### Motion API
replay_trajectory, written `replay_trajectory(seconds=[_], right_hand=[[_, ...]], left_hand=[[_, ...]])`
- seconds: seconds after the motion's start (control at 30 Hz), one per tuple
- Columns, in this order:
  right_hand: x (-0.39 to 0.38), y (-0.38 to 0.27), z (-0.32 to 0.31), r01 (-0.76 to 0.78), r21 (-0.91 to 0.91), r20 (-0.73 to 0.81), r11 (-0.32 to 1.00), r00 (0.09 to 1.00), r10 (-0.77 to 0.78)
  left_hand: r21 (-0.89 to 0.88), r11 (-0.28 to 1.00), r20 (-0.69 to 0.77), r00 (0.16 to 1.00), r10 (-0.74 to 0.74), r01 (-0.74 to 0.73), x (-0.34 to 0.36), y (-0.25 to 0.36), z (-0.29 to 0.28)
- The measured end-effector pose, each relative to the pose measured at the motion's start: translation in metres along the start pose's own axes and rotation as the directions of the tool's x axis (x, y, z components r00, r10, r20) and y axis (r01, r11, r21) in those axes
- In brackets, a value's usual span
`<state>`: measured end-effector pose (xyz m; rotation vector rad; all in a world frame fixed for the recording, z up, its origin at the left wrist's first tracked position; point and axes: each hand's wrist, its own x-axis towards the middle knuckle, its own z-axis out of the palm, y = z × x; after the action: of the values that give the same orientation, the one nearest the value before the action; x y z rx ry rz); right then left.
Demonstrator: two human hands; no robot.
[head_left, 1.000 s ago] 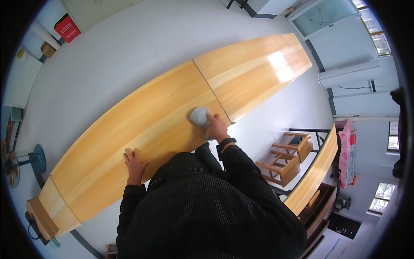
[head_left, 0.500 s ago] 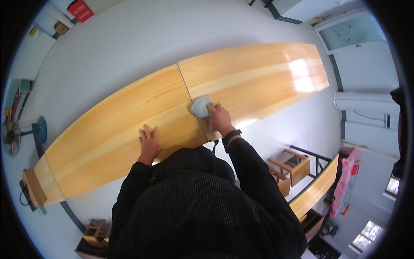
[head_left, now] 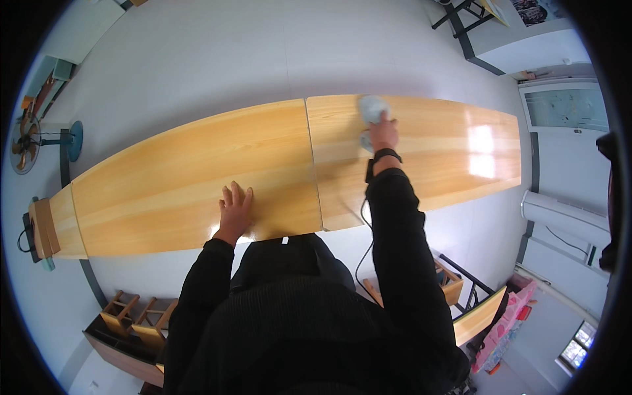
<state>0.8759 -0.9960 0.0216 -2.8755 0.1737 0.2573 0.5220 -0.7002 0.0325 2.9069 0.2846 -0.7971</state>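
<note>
A long, glossy yellow wooden tabletop [head_left: 171, 178] stretches across in front of me, made of panels with a seam between them. My right hand [head_left: 384, 133] presses a grey cloth [head_left: 374, 108] onto the right panel, near its far edge. The cloth is a little blurred and bunches beyond the fingers and beside the palm. A dark band circles my right wrist. On the left panel, close to the near edge, my left hand [head_left: 234, 207] rests flat with its fingers spread and nothing in it.
A standing fan [head_left: 27, 141] is at the far left, near a brown cardboard piece [head_left: 45, 228] on the table's left end. Wooden stools [head_left: 153, 322] stand behind me on the left, another stool [head_left: 450, 284] at right. A dark cord [head_left: 360, 263] hangs beside my right arm.
My right hand has slid the cloth away from the panel seam, farther out and to the right. My left hand stays flat on the table, and the whole view has turned somewhat.
</note>
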Motion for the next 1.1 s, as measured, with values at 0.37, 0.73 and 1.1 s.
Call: replay_trajectory(seconds=[0.37,0.73,1.1], right_hand=[[-0.097,-0.026,0.026,0.316,0.026,0.197,0.948,0.928,-0.315],[-0.206,0.094,0.0,0.037,-0.034,0.151,0.999,0.988,-0.032],[-0.162,0.073,0.019,0.244,0.112,0.117,0.963,0.959,-0.256]], left_hand=[[0.018,0.998,-0.085,0.995,0.054,-0.053,0.006,-0.002,0.01],[-0.111,0.993,-0.056,0.998,0.031,-0.038,0.001,-0.003,0.012],[-0.32,0.939,-0.199,0.978,0.064,-0.127,0.036,0.063,0.03]])
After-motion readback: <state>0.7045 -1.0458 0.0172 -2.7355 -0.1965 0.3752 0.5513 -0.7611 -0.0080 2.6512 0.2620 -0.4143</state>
